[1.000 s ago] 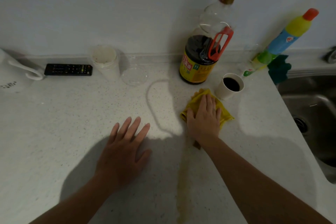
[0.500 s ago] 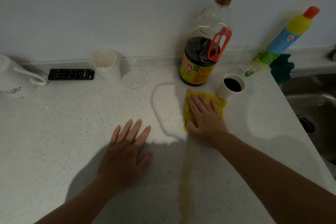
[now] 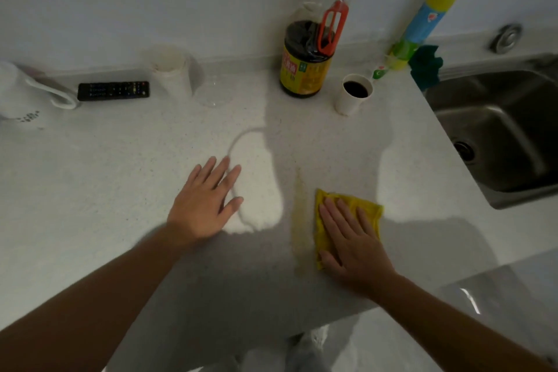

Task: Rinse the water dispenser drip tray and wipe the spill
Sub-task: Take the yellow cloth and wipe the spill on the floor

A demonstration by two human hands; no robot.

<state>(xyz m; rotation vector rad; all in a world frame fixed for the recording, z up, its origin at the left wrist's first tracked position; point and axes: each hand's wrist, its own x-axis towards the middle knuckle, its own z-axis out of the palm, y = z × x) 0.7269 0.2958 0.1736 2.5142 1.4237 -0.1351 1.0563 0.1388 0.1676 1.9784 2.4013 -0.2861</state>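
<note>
The person's right hand [image 3: 351, 238] lies flat, fingers spread, pressing a folded yellow cloth [image 3: 347, 220] onto the pale speckled countertop [image 3: 120, 166], near its front edge. Just left of the cloth, touching its edge, runs a thin yellowish-brown streak of spilled liquid [image 3: 299, 214], reaching back toward the wall. The left hand [image 3: 205, 205] rests open, palm down, on the bare counter, holding nothing, well apart from the cloth. At the back stands a large clear soy sauce bottle with a yellow label and red handle [image 3: 311, 48], with a small white paper cup of dark liquid [image 3: 353, 96] just beside it on the right. Further right a yellow and blue cleaner bottle with an orange cap [image 3: 422, 21] leans at the wall near the steel sink [image 3: 498, 130]. On the left sit a black remote control [image 3: 113, 90] and a white kettle [image 3: 21, 93]. I see no drip tray anywhere.
</note>
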